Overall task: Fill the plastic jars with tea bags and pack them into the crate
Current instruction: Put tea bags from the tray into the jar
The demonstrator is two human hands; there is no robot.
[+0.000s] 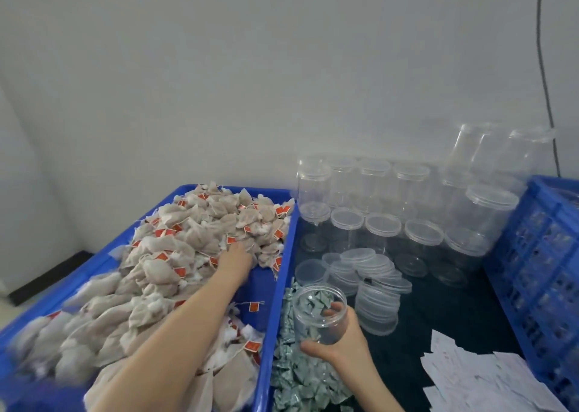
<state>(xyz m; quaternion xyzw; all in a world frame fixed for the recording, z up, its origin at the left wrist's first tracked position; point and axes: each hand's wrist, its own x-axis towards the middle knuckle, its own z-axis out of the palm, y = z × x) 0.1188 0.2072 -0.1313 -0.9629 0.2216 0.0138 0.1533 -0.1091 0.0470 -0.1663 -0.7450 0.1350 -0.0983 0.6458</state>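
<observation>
Hundreds of beige mesh tea bags [175, 255] with red tags are heaped in a blue tray [269, 302]; the left hand [236, 256] is pressed among them, its grip hidden. An empty clear plastic jar [319, 314] is gripped by the right hand [340, 341] just beside the tray.

A heap of beige mesh tea bags [163, 273] lay in the blue plastic tray [283, 255] on the left. Right of it stood clear plastic jars [385, 211], with stacked clear lids [372, 286] before them. The blue latticed crate [539, 255] stood far right.
</observation>
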